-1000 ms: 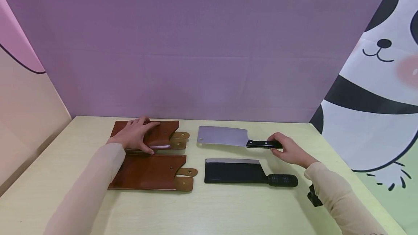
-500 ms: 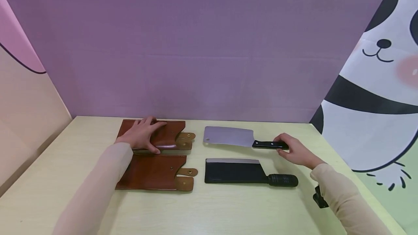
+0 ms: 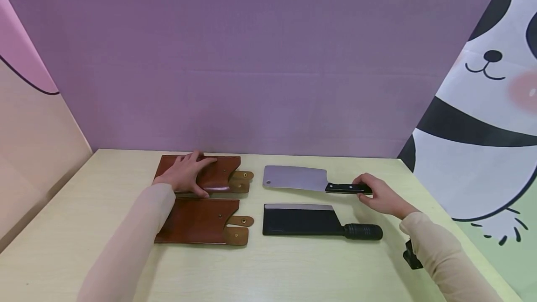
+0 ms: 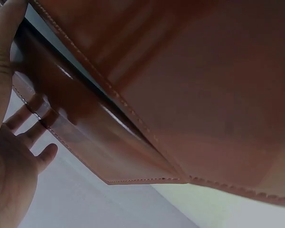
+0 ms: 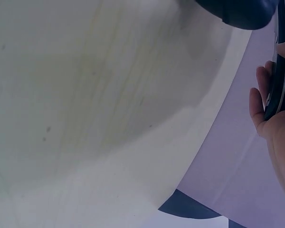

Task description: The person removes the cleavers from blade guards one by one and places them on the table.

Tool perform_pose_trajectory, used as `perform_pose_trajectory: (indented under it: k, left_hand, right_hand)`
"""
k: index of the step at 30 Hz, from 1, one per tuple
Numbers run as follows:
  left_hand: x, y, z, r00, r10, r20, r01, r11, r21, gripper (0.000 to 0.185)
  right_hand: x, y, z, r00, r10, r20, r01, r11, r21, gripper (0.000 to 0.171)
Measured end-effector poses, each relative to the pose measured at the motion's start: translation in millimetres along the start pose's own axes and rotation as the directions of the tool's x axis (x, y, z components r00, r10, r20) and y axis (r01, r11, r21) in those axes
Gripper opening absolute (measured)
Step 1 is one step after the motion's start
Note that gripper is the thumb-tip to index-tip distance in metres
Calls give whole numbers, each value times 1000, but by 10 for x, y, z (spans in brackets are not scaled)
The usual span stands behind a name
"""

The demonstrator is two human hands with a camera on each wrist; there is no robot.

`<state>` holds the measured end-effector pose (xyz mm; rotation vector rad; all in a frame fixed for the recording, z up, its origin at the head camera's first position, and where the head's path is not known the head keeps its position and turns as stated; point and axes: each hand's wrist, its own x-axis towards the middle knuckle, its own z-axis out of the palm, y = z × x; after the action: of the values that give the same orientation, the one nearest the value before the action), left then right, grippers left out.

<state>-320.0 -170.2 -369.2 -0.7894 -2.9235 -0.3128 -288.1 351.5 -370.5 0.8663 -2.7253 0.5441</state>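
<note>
Hands hold far sheath (image 3: pixel 209 175) and steel cleaver (image 3: pixel 295 178).

Black cleaver (image 3: pixel 320 221), second sheath (image 3: pixel 201 222), table (image 3: pixel 293 269).

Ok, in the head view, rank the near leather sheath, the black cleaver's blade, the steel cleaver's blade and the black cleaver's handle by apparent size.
1. Near leather sheath, largest.
2. Black cleaver's blade.
3. Steel cleaver's blade; it lies farther from the camera, so its smaller look is unsure.
4. Black cleaver's handle, smallest.
</note>
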Motion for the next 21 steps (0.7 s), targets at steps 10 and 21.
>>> perform_pose_trajectory:
  k: [10, 21]
  left_hand:
    - [50, -32, 73, 1000, 8, 18, -8, 1000, -2, 97]
    - [82, -29, 58, 995, -8, 96, 14, 998, -59, 94]
  right_hand:
    - [3, -7, -2, 999, 39, 29, -40, 999, 21, 22]
    - [19, 27, 27, 999, 3, 33, -3, 1000, 1, 21]
